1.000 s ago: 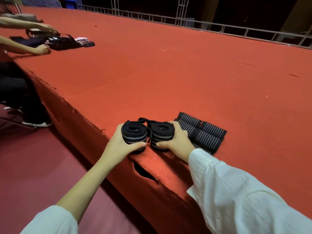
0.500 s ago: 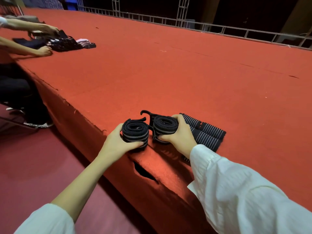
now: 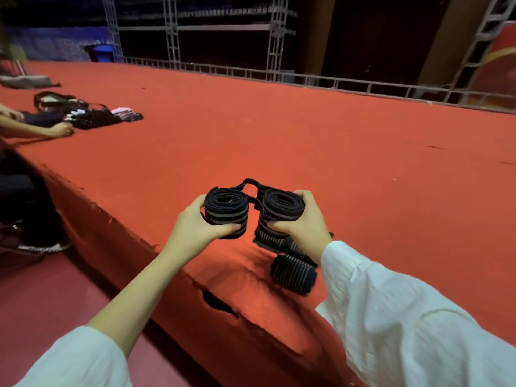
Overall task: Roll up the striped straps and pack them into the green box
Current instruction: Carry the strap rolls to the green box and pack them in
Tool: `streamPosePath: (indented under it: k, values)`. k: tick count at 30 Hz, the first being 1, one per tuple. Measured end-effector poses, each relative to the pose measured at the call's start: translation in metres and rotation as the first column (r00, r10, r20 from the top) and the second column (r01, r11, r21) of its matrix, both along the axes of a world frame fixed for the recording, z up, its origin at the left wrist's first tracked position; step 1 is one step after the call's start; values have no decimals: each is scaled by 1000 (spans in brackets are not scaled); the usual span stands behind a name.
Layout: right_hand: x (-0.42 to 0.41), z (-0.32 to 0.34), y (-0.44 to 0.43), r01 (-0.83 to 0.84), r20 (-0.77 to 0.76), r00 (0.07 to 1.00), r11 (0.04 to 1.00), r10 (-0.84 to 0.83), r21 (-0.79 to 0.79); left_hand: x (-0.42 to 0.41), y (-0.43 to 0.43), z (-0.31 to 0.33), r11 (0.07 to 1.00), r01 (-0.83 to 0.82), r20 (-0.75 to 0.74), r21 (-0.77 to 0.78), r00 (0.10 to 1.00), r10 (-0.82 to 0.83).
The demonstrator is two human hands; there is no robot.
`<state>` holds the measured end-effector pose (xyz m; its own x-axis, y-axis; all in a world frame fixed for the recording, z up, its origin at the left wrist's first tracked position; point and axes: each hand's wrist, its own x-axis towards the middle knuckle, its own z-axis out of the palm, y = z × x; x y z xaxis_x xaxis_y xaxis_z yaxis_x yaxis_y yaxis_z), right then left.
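While the left hand (image 3: 201,229) and the right hand (image 3: 304,227) each grip one rolled strap, the pair is held just above the near edge of the red surface (image 3: 279,135).
Fingers and thumb of each hand curl closely round its roll. The left roll (image 3: 224,212) and the right roll (image 3: 282,206) are tight spirals of black woven band with pale grey stripes on the side, and a thin black loop (image 3: 251,183) joins them. Under the right hand, dark ribbed pieces (image 3: 293,275) with fine white lines lie on the rough felt surface, which is torn at its front edge.
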<state>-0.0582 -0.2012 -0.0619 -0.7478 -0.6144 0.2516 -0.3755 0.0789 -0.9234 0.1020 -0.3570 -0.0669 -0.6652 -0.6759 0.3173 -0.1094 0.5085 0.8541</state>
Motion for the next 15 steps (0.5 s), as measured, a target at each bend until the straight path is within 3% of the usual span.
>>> streamPosePath:
  k: [4,9,12,15]
  values:
    - [-8,34,56,56,-26,998,997,-57,-56,-20,34,35,997,70,-40,-31,997,-71]
    - [-21,76,165,174,-45,983,981,-178,-81,-77,112,73,955,288,-79,-68,953,-293]
    - [-24,96,253,320,-43,945,944,-324,-86,-120,186,93,875,472,-92,-110,872,-482]
    - [-12,109,354,507,-41,858,858,-511,-86,-156,277,108,738,661,-89,-139,733,-674]
